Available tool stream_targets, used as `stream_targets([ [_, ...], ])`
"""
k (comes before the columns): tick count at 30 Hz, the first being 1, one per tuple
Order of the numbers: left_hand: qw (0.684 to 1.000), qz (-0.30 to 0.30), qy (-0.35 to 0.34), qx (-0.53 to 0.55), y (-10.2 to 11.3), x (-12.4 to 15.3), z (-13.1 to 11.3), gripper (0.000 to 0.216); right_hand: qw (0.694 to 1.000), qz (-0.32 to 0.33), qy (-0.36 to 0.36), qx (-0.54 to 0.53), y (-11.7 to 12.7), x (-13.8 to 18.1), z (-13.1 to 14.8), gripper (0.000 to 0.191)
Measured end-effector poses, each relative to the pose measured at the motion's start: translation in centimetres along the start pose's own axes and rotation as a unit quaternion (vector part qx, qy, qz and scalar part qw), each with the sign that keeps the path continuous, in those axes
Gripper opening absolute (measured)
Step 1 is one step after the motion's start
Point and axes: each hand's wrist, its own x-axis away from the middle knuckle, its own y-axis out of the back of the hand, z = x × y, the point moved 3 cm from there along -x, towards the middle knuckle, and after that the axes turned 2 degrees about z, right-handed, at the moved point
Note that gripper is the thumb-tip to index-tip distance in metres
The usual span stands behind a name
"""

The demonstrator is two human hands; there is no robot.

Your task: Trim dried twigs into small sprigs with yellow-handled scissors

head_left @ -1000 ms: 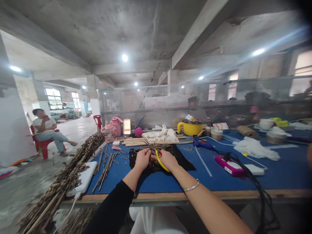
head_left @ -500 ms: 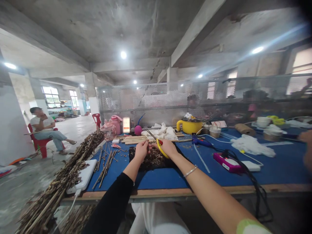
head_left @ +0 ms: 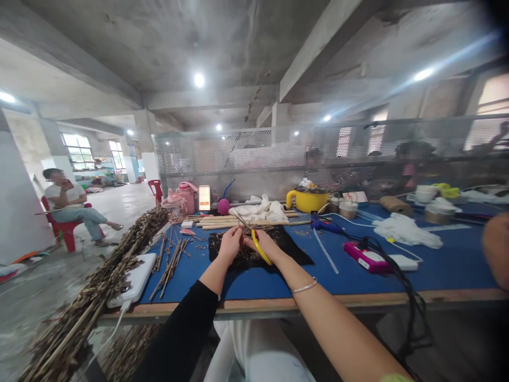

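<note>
My right hand is closed around the yellow handles of a pair of scissors, whose blades point up and to the left. Close beside it, my left hand has its fingers pinched together; whatever lies in them is too small to make out. Both hands are over a black cloth strewn with brown dried plant bits. Thin dry stalks lie on the blue table to the left of my left hand.
A long bundle of dried stalks leans along the table's left edge, by a white power bank-like box. Beyond my hands are wooden sticks, white cloth and a yellow pot. At right lie a glue gun and a magenta power strip.
My right hand and the scissors have shifted slightly left and down toward my left hand, uncovering more of the black cloth. The camera view has tilted a little.
</note>
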Motion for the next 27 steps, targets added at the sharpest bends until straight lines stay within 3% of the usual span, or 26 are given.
stream_targets([
  [7,0.999,0.007,0.01,0.032,-0.4,0.1,0.4,0.026,1.0,0.004,0.03,0.001,-0.3,0.1,0.2,0.041],
  [17,0.997,0.045,0.019,0.054,-0.6,-0.1,1.1,0.024,0.998,-0.002,-0.015,0.053,-0.2,0.4,0.0,0.059],
  [27,0.997,0.04,0.003,0.059,-0.8,0.1,0.9,0.027,0.996,0.003,-0.024,0.09,0.3,1.1,0.9,0.054],
])
